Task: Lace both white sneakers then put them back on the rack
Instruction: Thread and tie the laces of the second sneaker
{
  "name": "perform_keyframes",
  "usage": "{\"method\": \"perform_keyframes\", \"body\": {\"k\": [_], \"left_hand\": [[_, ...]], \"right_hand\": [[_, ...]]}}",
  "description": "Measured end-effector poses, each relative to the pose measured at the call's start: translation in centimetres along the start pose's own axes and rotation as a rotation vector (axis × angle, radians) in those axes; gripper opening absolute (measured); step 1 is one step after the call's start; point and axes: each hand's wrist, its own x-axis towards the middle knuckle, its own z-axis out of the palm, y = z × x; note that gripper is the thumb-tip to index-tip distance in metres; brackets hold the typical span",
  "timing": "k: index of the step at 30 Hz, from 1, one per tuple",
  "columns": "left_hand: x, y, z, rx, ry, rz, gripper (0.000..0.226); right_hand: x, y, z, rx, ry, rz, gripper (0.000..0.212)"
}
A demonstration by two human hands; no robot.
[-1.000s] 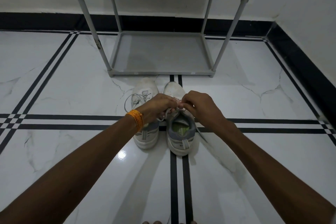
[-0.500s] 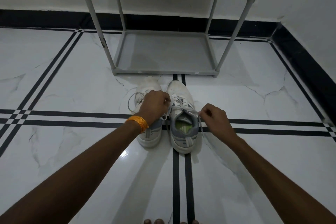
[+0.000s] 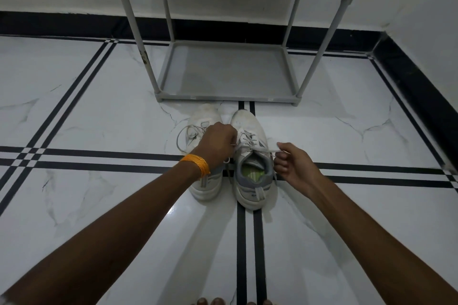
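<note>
Right sneaker (image 3: 252, 158) lace ends pinched by left hand (image 3: 218, 143) and right hand (image 3: 293, 163); no brand legible.

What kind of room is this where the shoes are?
Probably the corner of a room or entryway at home, where shoes are kept. A grey shoe rack stands against the wall, two white sneakers sit on the shiny marble-look floor, and black skirting lines the walls.
</note>
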Motion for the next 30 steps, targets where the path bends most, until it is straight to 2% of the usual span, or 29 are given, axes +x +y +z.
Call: {"method": "perform_keyframes", "body": {"k": [3, 4, 7, 9, 12, 15, 23, 30], "left_hand": [[0.5, -0.4, 0.1, -0.101, 0.065, -0.14, 0.006], [0.7, -0.6, 0.1, -0.14, 0.087, -0.186, 0.005], [0.9, -0.7, 0.0, -0.099, 0.119, -0.2, 0.004], [0.5, -0.5, 0.3, 0.07, 0.077, -0.1, 0.009], [-0.2, -0.8, 0.9, 0.224, 0.064, 0.042, 0.014], [-0.3, -0.7, 0.7, 0.28, 0.065, 0.104, 0.014], [0.3, -1.3, 0.4, 0.297, -0.007, 0.058, 0.014], [0.3, -1.8, 0.7, 0.287, 0.008, 0.042, 0.012]], "right_hand": [[-0.3, -0.3, -0.5, -0.563, 0.047, -0.16, 0.018], [-0.4, -0.6, -0.4, -0.682, 0.059, -0.214, 0.02], [-0.7, -1.3, 0.4, -0.835, 0.091, -0.33, 0.019], [-0.5, -1.6, 0.5, -0.697, 0.117, -0.268, 0.028], [0.3, -1.2, -0.7, -0.044, 0.147, 0.004, 0.037], [0.7, 0.1, -1.5, 0.253, 0.203, 0.134, 0.042], [1.6, 1.4, -1.2, 0.327, 0.317, 0.064, 0.04], [1.8, 2.0, -1.2, 0.281, 0.358, -0.003, 0.024]]}}
